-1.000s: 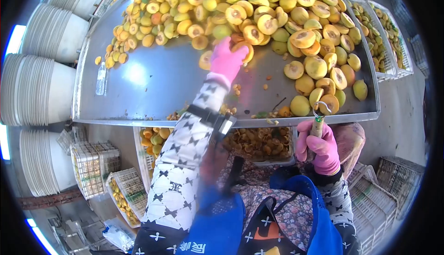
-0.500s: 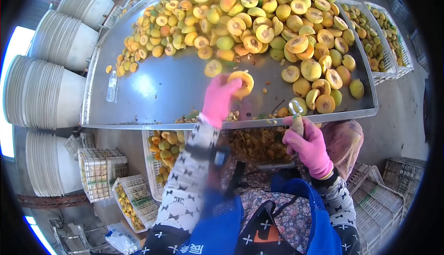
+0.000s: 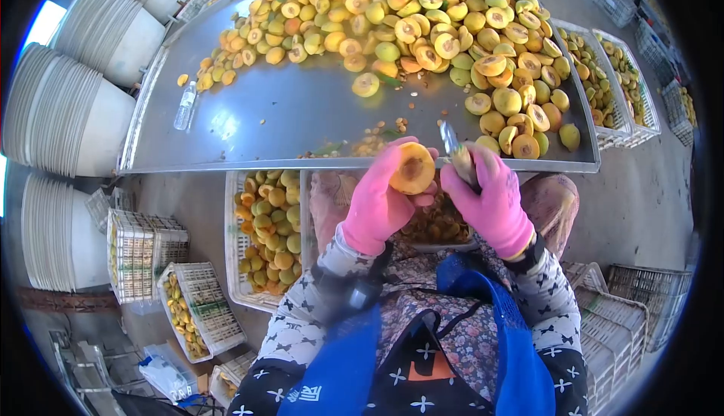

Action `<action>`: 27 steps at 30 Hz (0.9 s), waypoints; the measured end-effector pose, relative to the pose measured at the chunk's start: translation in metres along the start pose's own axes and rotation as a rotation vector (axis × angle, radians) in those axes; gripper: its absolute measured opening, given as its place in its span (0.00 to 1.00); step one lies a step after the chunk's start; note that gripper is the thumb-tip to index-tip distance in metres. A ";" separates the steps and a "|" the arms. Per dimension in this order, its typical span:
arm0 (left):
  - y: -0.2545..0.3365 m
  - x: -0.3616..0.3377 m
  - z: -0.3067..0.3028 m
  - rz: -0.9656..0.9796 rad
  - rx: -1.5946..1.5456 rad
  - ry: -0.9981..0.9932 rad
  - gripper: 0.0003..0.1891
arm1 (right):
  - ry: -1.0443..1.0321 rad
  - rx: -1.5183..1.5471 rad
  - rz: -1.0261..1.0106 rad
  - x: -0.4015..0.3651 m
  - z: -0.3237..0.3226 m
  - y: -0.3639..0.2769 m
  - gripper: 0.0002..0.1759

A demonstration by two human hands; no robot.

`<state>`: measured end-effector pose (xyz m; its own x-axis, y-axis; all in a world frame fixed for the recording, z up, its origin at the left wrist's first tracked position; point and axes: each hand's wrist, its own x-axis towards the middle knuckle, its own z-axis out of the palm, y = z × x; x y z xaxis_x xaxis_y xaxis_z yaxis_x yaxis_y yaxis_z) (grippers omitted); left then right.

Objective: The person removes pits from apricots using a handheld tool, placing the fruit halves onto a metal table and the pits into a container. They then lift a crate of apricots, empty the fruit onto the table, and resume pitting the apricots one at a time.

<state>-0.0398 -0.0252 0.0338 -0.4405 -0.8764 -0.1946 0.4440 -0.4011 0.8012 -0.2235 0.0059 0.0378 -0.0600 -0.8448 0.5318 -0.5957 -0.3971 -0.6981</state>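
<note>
My left hand (image 3: 375, 203), in a pink glove, is closed around a yellow peach half (image 3: 415, 168) at the table's front edge, its cut face with the brownish centre showing. Close on its right, my right hand (image 3: 489, 203), also pink-gloved, grips a pitting spoon (image 3: 449, 138) by its pale handle, the shiny metal end pointing up and away from me. The spoon and the peach half are apart. Beyond both hands, a large heap of halved peaches (image 3: 422, 27) covers the far part of the metal table (image 3: 294, 125).
A plastic bottle (image 3: 184, 107) stands at the table's left. Below the front edge is a white crate (image 3: 235, 269) of peach halves; scraps lie in a container between my knees. More filled crates (image 3: 620, 133) stand at right, with stacked white tubs (image 3: 113, 118) at left.
My left hand has drawn the peach half back from over the table toward my body. My right hand keeps the spoon and has moved up and left, closer to it. The view has shifted.
</note>
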 end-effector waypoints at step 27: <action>-0.001 -0.009 0.019 0.106 -0.102 0.182 0.15 | -0.461 0.083 0.136 -0.040 0.010 -0.024 0.12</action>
<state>-0.0510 -0.0121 0.0458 -0.2433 -0.9451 -0.2183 0.5609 -0.3207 0.7633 -0.1989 0.0459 0.0290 0.2393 -0.9545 0.1782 -0.5404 -0.2834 -0.7922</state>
